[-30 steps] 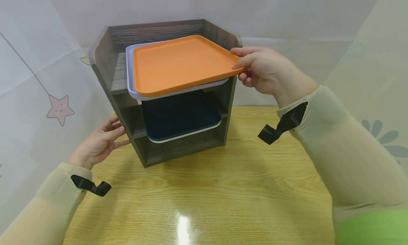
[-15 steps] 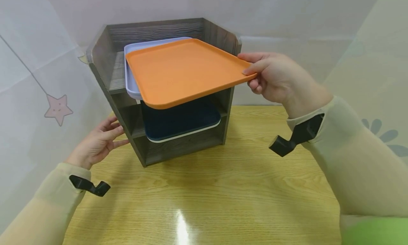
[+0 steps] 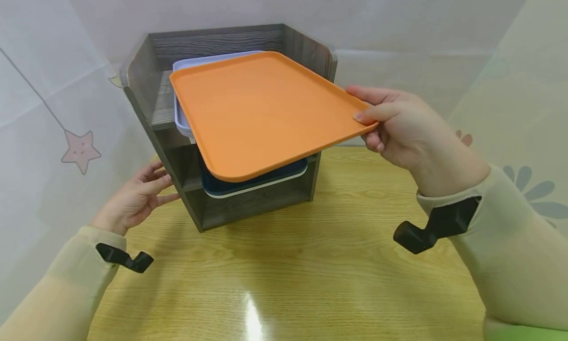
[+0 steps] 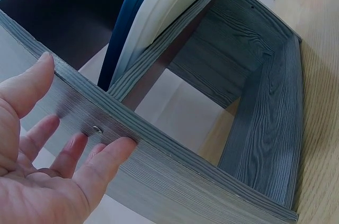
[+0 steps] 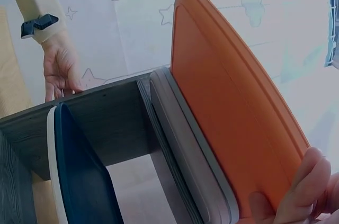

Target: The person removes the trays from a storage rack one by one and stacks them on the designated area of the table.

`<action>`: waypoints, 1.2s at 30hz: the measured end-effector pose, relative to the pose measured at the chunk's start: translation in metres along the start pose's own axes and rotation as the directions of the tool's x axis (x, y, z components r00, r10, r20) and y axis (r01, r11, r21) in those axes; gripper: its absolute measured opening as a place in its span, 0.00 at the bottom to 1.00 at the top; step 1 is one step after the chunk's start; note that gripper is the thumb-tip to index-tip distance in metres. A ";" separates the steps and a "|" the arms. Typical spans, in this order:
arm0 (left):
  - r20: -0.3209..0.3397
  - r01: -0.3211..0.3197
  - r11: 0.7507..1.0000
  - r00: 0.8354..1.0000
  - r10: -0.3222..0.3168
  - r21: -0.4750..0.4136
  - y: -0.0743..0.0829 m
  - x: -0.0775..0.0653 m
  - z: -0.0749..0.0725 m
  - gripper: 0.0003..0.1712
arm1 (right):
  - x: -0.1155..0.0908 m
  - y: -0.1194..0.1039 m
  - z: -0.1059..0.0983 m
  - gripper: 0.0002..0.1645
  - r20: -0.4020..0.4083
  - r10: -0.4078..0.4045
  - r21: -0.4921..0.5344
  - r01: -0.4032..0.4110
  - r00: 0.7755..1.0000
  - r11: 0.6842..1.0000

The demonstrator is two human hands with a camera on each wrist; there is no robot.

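My right hand [image 3: 401,129] pinches the corner of the flat orange plastic tray [image 3: 262,109], now mostly clear of the grey wooden shelf rack [image 3: 248,208] and off the pale lavender tray [image 3: 182,119]. My left hand [image 3: 137,198], fingers straight, steadies the rack's side. Setting the tray down remains.

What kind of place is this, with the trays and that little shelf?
Probably a tabletop set-up in a home-like or nursery room: a small grey wooden shelf holding serving trays on a pale wooden table, with star and flower patterned curtains all round.
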State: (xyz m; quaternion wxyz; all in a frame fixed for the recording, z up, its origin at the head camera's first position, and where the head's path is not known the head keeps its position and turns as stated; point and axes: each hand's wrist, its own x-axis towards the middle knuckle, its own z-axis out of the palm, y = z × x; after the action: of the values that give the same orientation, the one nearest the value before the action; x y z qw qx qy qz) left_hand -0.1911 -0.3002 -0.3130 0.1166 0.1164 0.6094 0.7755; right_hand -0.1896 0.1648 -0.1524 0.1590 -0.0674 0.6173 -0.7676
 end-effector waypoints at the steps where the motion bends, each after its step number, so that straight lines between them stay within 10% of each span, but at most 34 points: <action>1: 0.000 -0.002 1.000 1.000 0.002 -0.002 0.000 0.000 0.000 0.26 | -0.003 0.001 -0.002 0.39 0.006 -0.006 0.010 0.006 1.000 1.000; 20: -0.029 0.018 0.999 0.999 -0.017 0.028 0.001 -0.001 0.003 0.27 | -0.043 0.029 -0.029 0.35 -0.022 -0.166 0.155 0.167 0.986 0.974; 36: -0.017 0.001 1.000 1.000 -0.001 0.003 -0.001 -0.003 0.001 0.27 | -0.066 0.044 -0.064 0.34 -0.034 -0.415 0.406 0.392 0.909 0.826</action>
State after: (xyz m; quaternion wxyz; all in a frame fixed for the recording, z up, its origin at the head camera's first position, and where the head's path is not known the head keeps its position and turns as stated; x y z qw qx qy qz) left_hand -0.1880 -0.3001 -0.3141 0.1115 0.1096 0.6118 0.7754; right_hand -0.1394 0.2374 -0.2037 0.0208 -0.1832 0.4123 -0.8922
